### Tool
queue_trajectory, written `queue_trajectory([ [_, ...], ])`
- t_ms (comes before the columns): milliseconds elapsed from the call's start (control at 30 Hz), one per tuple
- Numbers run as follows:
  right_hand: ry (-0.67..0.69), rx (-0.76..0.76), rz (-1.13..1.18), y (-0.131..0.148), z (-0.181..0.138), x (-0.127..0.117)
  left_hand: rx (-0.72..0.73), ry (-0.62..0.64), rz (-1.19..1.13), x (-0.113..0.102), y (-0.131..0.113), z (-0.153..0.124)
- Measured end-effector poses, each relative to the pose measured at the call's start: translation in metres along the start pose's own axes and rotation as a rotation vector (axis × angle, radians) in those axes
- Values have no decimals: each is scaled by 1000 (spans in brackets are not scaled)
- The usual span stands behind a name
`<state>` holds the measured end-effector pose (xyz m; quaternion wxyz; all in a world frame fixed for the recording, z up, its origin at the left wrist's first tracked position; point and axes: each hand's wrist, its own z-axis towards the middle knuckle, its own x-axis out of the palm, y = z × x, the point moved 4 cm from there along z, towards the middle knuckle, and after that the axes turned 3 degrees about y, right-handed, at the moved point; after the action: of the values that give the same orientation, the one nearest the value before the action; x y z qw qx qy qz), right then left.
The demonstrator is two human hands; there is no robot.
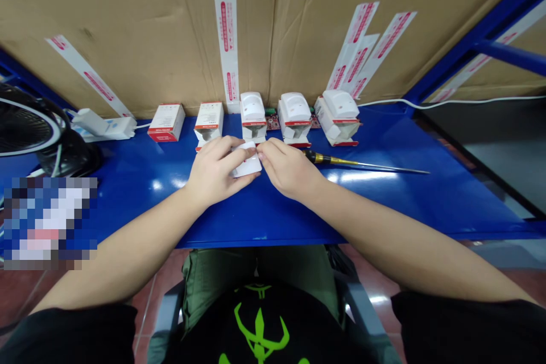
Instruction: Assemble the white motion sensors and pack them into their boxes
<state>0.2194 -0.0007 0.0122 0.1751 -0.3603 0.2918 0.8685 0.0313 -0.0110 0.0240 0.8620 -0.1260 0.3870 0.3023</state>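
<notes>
My left hand (219, 170) is closed around a white plastic detector housing (247, 166), its thumb along the near side and fingers over the top. At the housing's right end, my right hand (285, 165) has its fingertips pinched together against the edge. Whatever lies between those fingertips is hidden. Behind my hands stand small white-and-red boxes, among them an open box (209, 119). Similar white detectors rest on three open boxes: a left one (252, 106), a middle one (294, 106) and a right one (341, 104).
A long screwdriver (367, 162) lies right of my right hand on the blue table (264, 216). A closed box (166, 122), a white power strip (106, 128) and a black fan (46, 131) are at the left. Cardboard (170, 28) walls the back.
</notes>
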Motion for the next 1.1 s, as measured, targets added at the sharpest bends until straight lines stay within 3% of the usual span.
queue_trajectory([
  [200,-25,48,87,-1,0,4,21,-3,18,1,0,0],
  [367,9,202,222,-4,2,5,55,-51,19,1,-2,1],
  [467,77,365,436,-11,2,12,63,-44,42,2,-2,1],
  [633,240,621,1026,-18,0,28,24,15,48,5,2,1],
  [733,266,692,1168,-20,0,30,0,31,13,4,4,1],
  [867,152,639,994,-26,1,21,-4,36,-12,2,5,2],
  [967,35,441,714,-25,4,9,-6,48,-15,1,5,2],
  [1100,-12,218,429,-18,4,-1,-23,69,-21,2,6,1],
])
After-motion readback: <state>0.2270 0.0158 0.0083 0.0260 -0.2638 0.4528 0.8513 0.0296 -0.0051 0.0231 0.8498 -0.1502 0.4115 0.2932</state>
